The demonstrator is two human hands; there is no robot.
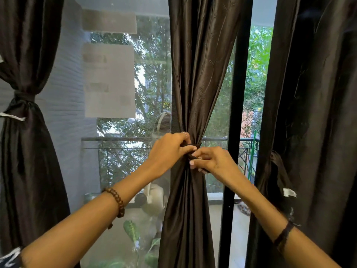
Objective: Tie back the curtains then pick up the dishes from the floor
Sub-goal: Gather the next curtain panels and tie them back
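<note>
Slippage is the worry: at frame centre both hands, left hand (170,149) and right hand (209,160), pinch the dark fabric tie (193,149) around the gathered dark-brown satin curtain (195,84); loosen early and it unravels.

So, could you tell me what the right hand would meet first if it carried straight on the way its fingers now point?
The right hand points left at the tie band around the middle curtain, which it already pinches. Just past that are the left hand's fingers, though depth is hard to judge.
</note>
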